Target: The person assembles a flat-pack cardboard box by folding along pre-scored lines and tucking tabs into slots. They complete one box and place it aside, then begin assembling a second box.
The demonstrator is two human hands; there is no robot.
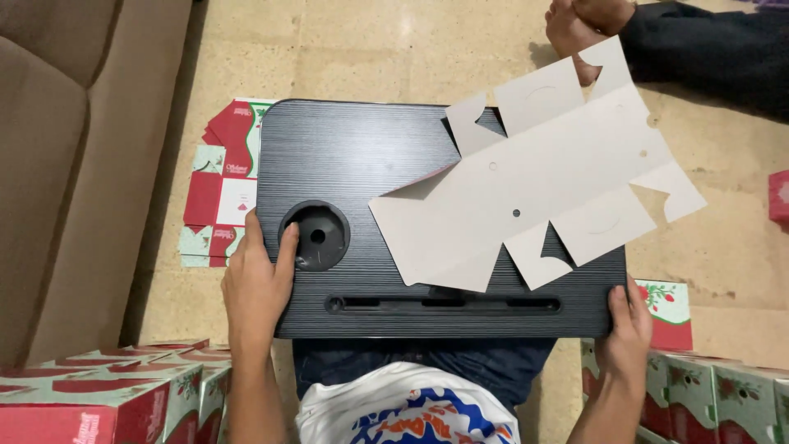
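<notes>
At nine o'clock a brown sofa (pixel 57 164) runs off the frame, and flat red-and-green cartons (pixel 220 185) beside it lie partly hidden under the lap tray (pixel 353 156). At seven o'clock, folded boxes (pixel 107 399) are cut by the lower edge.

The left hand (pixel 256 284) grasps the tray's left edge at eight o'clock of it, its thumb hooked on the rim of the round cup hollow (pixel 316 236) and the other fingers out of sight underneath. The tray is black with a fine grain, rounded at the corners, with a long slot near its front edge, and it rests across the person's lap over dark trousers and a white printed shirt.

On the tray's right half, from the centre toward two o'clock, lies a flat grey cardboard blank (pixel 534 185) with flaps, small holes and a sliver of red at its edge; neither hand touches it. It overhangs the far and right sides and hides that corner.

The right hand (pixel 626 333) clasps the tray's near right corner at five o'clock. More boxes (pixel 707 386) stand behind it, cut off. At one o'clock another person's bare feet (pixel 579 25) and dark trouser leg are only partly in view.
</notes>
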